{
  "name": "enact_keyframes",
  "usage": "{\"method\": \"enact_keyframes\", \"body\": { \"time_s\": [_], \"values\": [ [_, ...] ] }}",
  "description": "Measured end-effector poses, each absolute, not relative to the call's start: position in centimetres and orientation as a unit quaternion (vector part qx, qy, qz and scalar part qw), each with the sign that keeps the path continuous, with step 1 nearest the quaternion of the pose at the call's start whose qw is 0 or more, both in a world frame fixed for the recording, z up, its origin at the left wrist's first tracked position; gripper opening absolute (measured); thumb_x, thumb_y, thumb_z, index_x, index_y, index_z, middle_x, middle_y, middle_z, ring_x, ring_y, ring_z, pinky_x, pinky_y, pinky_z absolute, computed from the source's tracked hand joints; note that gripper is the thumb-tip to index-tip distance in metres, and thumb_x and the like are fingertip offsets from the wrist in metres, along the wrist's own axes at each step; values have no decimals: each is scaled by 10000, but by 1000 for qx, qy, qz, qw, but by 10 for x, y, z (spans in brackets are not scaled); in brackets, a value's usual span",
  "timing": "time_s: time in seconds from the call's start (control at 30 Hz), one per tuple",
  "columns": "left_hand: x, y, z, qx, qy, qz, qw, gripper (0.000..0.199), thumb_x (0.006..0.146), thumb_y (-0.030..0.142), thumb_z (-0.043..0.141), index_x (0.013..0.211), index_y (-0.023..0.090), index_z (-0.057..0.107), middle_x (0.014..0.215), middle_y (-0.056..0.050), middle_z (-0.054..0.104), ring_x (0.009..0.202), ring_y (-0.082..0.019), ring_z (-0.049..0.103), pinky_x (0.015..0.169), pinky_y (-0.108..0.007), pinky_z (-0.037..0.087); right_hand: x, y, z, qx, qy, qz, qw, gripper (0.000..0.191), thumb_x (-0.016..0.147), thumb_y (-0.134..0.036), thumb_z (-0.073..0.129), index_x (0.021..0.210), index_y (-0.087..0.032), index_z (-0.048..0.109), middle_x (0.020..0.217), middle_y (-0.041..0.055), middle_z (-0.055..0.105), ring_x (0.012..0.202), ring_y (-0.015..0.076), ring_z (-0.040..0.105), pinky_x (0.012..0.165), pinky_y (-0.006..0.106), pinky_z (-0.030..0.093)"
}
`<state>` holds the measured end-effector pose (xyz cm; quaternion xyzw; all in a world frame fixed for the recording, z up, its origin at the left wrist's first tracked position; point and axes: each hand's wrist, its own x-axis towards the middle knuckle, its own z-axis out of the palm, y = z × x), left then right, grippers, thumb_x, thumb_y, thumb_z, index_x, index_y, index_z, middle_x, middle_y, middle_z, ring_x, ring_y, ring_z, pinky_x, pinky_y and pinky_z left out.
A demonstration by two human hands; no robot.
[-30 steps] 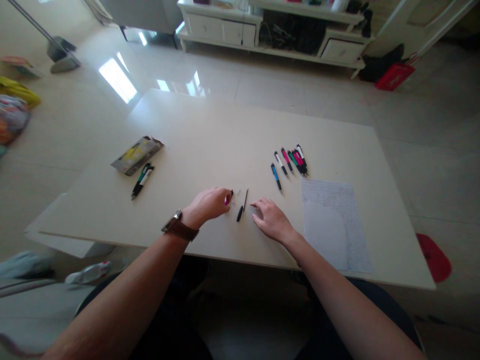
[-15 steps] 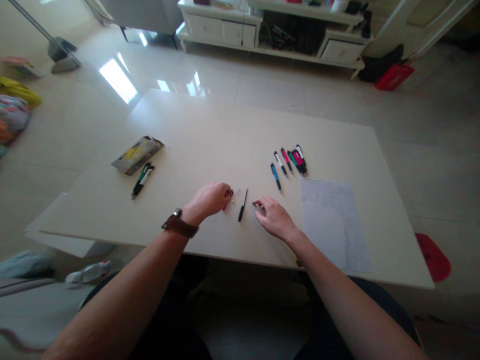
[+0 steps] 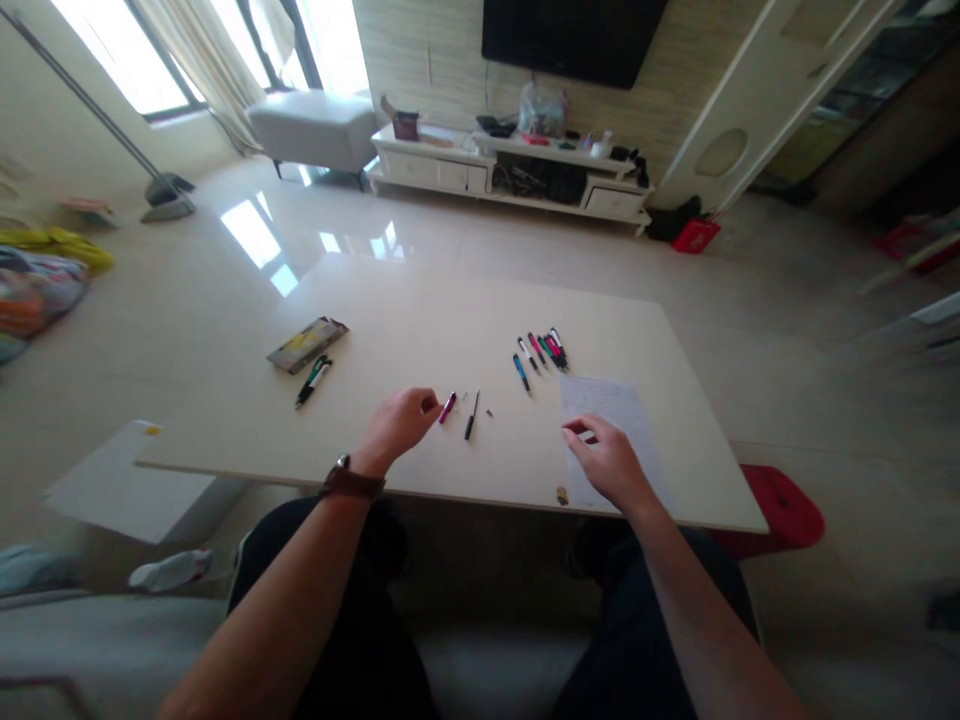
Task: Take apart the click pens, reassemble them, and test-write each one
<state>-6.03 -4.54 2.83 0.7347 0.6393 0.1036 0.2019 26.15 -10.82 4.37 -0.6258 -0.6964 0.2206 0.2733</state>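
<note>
My left hand (image 3: 401, 425), with a brown-strapped watch at the wrist, rests low over the table, its fingers loosely curled. Right beside its fingertips lies a purple pen barrel (image 3: 448, 408), fully visible; whether they touch it I cannot tell. To the right is a black pen part with a thin refill standing out of it (image 3: 471, 416), and a small dark piece (image 3: 490, 413) lies beyond. Tiny clear bits (image 3: 464, 396) sit between these parts. Over the written sheet (image 3: 607, 395) hovers my right hand (image 3: 606, 458), fingers bent with a gap at the thumb and nothing visible in them.
Several assembled pens (image 3: 551, 350) lie at the right, a blue pen (image 3: 521, 372) nearest. On the left are a crumpled box (image 3: 307, 345) and two pens (image 3: 313, 381). A small yellowish object (image 3: 562, 495) sits at the table's (image 3: 480, 310) front edge. A red stool (image 3: 780, 505) stands right.
My right hand has moved right, away from the small dark piece, onto the sheet. My left hand has drawn back slightly, uncovering the purple barrel. The camera has tilted up.
</note>
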Motion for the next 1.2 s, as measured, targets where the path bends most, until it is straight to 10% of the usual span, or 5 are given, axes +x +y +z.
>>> {"method": "enact_keyframes", "body": {
  "time_s": [0.23,0.37,0.53,1.2],
  "values": [
    [-116,-198,11,701,710,15,58,350,927,364,417,1080,257,713,1164,-89,695,1143,-296,599,953,-405,453,403,-275,3,-763,-616,49,190,317,813,-490,524,938,-253,692,1060,143,713,1065,374,647,964,555,506],
    [-106,-258,-21,669,740,9,64,553,938,409,404,1478,314,466,1603,-7,348,1497,-353,199,1049,-516,427,414,-348,-49,-777,-605,8,170,505,849,-518,484,1315,-355,589,1476,57,516,1397,380,425,1086,595,431],
    [-80,-254,-24,623,780,-19,48,600,946,416,369,1542,351,338,1673,-14,133,1465,-520,105,912,-737,416,399,-345,-50,-817,-565,-7,116,567,840,-562,483,1375,-388,554,1531,26,455,1418,429,366,1035,652,424],
    [-74,-224,-26,618,786,-10,35,526,926,420,421,1412,267,552,1589,-115,356,1402,-491,282,905,-713,413,392,-310,-36,-841,-533,27,86,544,895,-525,369,1304,-272,625,1463,15,532,1309,333,428,1061,515,403]
  ]
}}
